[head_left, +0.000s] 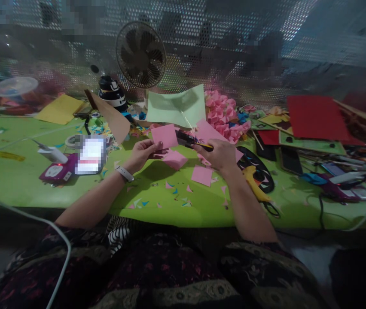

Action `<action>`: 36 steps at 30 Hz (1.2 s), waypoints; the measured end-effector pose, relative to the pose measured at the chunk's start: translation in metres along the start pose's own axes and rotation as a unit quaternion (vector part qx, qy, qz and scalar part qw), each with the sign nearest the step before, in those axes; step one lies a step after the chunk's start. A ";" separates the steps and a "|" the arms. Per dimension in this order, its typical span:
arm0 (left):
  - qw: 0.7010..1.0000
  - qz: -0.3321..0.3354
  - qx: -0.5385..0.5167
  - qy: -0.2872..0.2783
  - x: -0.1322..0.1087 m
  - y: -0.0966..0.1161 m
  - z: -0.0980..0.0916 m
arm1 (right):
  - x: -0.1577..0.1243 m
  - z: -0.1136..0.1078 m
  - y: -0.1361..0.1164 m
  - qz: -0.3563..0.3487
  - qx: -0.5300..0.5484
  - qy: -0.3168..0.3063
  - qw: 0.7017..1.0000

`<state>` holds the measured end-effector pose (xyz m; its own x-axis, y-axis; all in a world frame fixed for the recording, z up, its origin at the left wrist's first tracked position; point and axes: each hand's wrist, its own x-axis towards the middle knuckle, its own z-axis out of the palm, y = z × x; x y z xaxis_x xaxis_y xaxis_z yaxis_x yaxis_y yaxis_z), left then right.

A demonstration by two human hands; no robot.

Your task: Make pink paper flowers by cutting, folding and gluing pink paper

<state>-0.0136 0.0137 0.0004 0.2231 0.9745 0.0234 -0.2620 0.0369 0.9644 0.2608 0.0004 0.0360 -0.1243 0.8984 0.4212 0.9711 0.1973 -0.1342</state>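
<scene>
My left hand (144, 153) pinches a pink paper square (164, 135) and holds it upright above the green table (25, 180). My right hand (221, 155) is closed around scissors (187, 139) with a dark and yellow handle, their blades pointing left toward the square. More pink squares (202, 175) lie flat on the table between and below my hands. Small paper scraps (173, 195) are scattered near the front edge.
A pile of pink paper flowers (223, 115) sits behind my hands, with a pale green sheet (176, 106), a fan (141, 55) and a dark bottle (111, 93). Red card (315, 115) and phones lie right. A glue gun (255, 182) rests nearby; a white cable (25, 214) runs left.
</scene>
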 end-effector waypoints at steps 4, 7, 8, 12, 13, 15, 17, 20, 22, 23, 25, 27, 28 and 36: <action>1.000 -0.021 0.001 -0.020 -0.005 -0.002 0.007 | -0.001 0.002 -0.004 -0.010 -0.010 -0.025 1.000; 0.998 -0.045 -0.008 -0.035 -0.007 -0.006 0.010 | -0.002 0.004 -0.004 -0.034 -0.006 -0.042 0.999; 0.998 -0.053 -0.012 -0.036 -0.007 -0.007 0.010 | -0.002 0.005 -0.004 -0.047 -0.001 -0.045 0.998; 0.998 -0.065 -0.017 -0.021 -0.006 -0.015 0.009 | -0.002 0.009 -0.005 -0.091 0.001 -0.072 0.993; 0.998 -0.061 -0.012 -0.016 -0.006 -0.016 0.009 | -0.002 0.009 -0.005 -0.096 -0.002 -0.080 0.992; 0.999 -0.053 0.000 -0.008 -0.006 -0.017 0.010 | -0.003 0.010 -0.006 -0.101 -0.008 -0.089 0.991; 0.999 -0.048 -0.006 -0.001 -0.007 -0.016 0.012 | -0.003 0.008 -0.007 -0.099 -0.008 -0.090 0.991; 0.998 -0.052 -0.036 0.007 -0.008 -0.012 0.015 | -0.003 0.005 -0.006 -0.093 -0.002 -0.092 0.991; 0.997 -0.053 -0.052 0.008 -0.007 -0.012 0.016 | -0.002 0.003 -0.006 -0.087 -0.001 -0.096 0.992; 0.997 -0.051 -0.056 0.007 -0.007 -0.012 0.016 | -0.002 0.003 -0.007 -0.085 -0.001 -0.098 0.992; 0.997 -0.043 -0.063 0.006 -0.006 -0.014 0.016 | -0.002 0.004 -0.008 -0.083 0.000 -0.096 0.992; 0.997 -0.043 -0.066 0.006 -0.005 -0.016 0.016 | -0.003 0.005 -0.009 -0.086 0.000 -0.091 0.992; 0.997 -0.045 -0.070 0.008 -0.005 -0.016 0.016 | -0.003 0.006 -0.009 -0.088 0.000 -0.090 0.992; 0.995 -0.024 -0.081 0.052 -0.004 -0.010 0.016 | -0.003 0.005 -0.009 -0.074 0.014 -0.080 0.994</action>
<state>0.0034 0.0055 -0.0051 0.1440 0.9879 -0.0577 -0.4039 0.1119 0.9080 0.2512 -0.0024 0.0315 -0.2984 0.9090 0.2910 0.9340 0.3408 -0.1070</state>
